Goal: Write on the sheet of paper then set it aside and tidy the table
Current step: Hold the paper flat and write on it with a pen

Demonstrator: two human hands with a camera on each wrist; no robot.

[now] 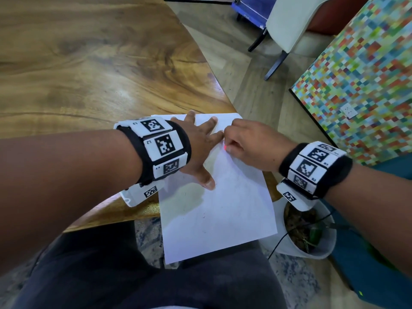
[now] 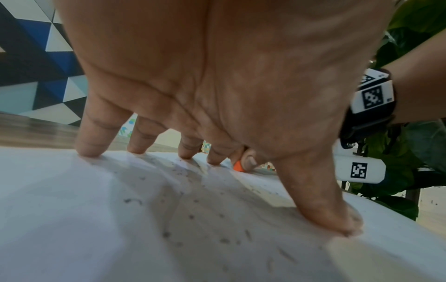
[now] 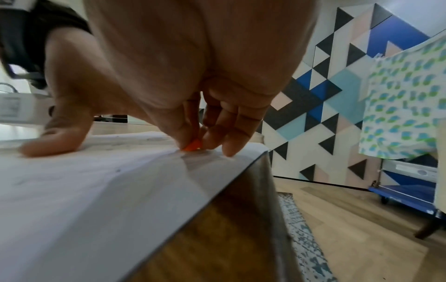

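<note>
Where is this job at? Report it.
Done: faint marks already dot the paper. In hand: left hand presses the sheet flat while right hand pinches an orange-tipped writing tool against it. Left: setting the sheet aside, tidying the table.

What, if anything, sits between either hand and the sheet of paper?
Nothing visible. The left hand presses flat on the sheet of paper with spread fingers; the right hand pinches a small orange writing tool whose tip touches the sheet.
</note>
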